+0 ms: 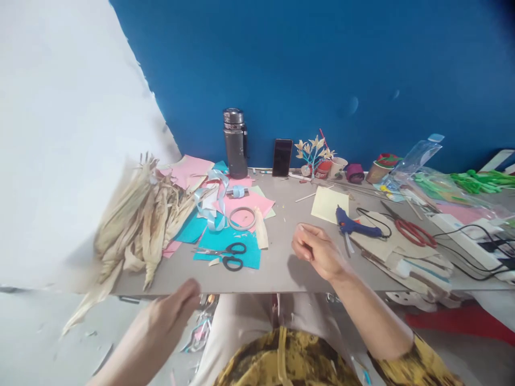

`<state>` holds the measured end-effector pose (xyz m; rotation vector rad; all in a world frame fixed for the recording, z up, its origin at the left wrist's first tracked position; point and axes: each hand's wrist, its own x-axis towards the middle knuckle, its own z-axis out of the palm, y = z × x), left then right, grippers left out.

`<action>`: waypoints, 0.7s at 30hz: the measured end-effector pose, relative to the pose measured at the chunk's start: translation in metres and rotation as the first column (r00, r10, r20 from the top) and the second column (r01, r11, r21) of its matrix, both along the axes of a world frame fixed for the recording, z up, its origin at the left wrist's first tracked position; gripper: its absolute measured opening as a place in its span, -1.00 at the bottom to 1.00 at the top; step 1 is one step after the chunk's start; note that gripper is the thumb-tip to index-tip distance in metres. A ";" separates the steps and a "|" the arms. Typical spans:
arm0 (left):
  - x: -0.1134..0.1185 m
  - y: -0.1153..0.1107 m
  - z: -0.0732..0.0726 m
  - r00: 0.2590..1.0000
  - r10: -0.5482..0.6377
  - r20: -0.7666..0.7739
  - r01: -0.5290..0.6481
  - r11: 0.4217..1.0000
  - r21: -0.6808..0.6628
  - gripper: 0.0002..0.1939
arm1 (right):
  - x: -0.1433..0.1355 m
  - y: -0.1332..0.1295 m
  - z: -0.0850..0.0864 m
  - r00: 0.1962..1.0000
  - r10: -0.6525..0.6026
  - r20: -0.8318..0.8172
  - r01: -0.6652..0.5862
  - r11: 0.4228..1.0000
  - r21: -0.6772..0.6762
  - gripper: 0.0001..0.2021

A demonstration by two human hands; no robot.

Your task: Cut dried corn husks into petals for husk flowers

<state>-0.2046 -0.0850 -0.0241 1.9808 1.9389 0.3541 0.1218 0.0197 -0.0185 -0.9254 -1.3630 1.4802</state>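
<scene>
My right hand [317, 252] is held above the grey table, right of centre, with its fingers curled in; whether anything is inside it cannot be made out. My left hand [179, 305], blurred, hangs at the table's front edge below the scissors, its fingers mostly hidden. Black-handled scissors [231, 256] lie on a teal sheet [251, 254]. Beside them are a roll of tape [242, 219] and a pale husk piece [261, 230]. A blue glue gun [360, 226] rests right of my right hand, near a pale yellow sheet [330, 205].
Dried husks [148, 225] are heaped at the left. Along the back stand a thermos [236, 147], a phone [282, 158], and husk flowers [314, 150]. At the right lie red-handled shears [414, 233], gloves [422, 271] and a power strip [466, 241] with cables.
</scene>
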 end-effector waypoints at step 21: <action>0.126 0.210 -0.018 0.871 -0.245 -0.426 0.372 0.895 0.245 -0.78 | -0.060 0.113 -0.016 0.228 -0.409 0.884 0.119 0.913 0.391 -0.51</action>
